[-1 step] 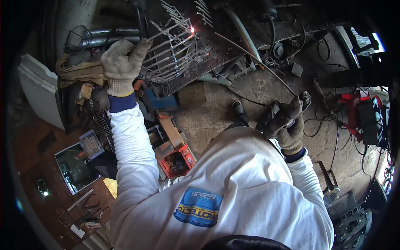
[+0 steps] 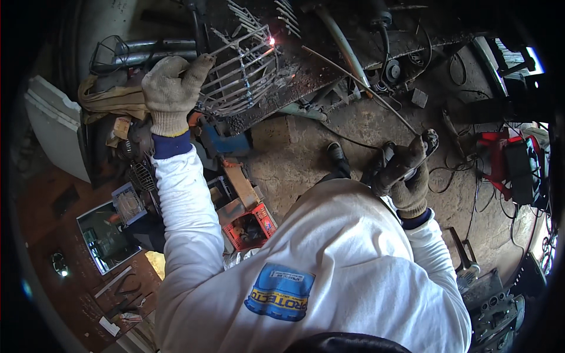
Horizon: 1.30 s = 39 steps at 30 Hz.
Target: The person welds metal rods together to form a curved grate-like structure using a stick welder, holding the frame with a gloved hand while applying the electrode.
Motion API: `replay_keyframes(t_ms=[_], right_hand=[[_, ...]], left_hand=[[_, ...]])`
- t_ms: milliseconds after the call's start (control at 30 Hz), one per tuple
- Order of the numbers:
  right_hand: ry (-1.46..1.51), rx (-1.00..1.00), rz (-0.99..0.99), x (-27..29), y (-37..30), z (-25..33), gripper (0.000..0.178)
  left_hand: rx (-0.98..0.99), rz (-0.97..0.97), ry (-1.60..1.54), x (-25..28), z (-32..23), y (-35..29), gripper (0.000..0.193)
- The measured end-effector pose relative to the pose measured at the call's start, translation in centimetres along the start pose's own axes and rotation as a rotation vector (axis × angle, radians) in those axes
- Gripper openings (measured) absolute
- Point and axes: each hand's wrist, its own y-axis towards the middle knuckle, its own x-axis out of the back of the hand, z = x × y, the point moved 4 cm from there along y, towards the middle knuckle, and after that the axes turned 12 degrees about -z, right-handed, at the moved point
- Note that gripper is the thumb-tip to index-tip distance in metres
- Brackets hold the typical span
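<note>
A curved grate of metal bars (image 2: 231, 79) lies on the dark workbench at the far left of centre. My gloved left hand (image 2: 174, 88) is closed on its left edge; the fingertips are partly hidden. Toward the grate's far right corner, one spot (image 2: 272, 42) glows bright pinkish-white, with an orange-hot stretch of bar beside it. In my gloved right hand (image 2: 409, 176), closed at the right, is an electrode holder (image 2: 429, 140), mostly covered by the glove. From it a long thin welding rod (image 2: 359, 83) reaches up and left. Its tip is apart from the glowing spot.
Loose metal rods (image 2: 287, 17) lie on the dark workbench (image 2: 318, 75) beyond the grate. A hammer-like tool with a pale handle (image 2: 341, 47) crosses its edge. A red crate (image 2: 247, 228) stands at left; cables and a red-and-black machine (image 2: 500, 159) are at right.
The orange-hot stretch beside the glowing spot looks a little dimmer. Both hands, the grate and the rod have stayed almost exactly in place.
</note>
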Motion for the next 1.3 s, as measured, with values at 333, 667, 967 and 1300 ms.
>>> replay_keyframes(t_ms=[333,667,967,1300], right_hand=[[0.048,-0.012,0.069,-1.2,0.7,0.4,0.071],[0.085,-0.015,0.101,-1.3,1.0,-0.9,0.069],[-0.015,0.094,0.089,-1.4,1.3,-0.6,0.061],[0.157,0.025,0.115,-2.4,1.4,0.3,0.063]], left_hand=[[0.230,-0.024,-0.107,0.6,-0.5,0.0,0.054],[0.240,0.004,-0.097,0.4,-0.7,0.0,0.055],[0.233,0.023,-0.095,0.4,-0.8,0.2,0.056],[-0.383,-0.182,0.188,0.0,-0.3,-2.5,0.043]])
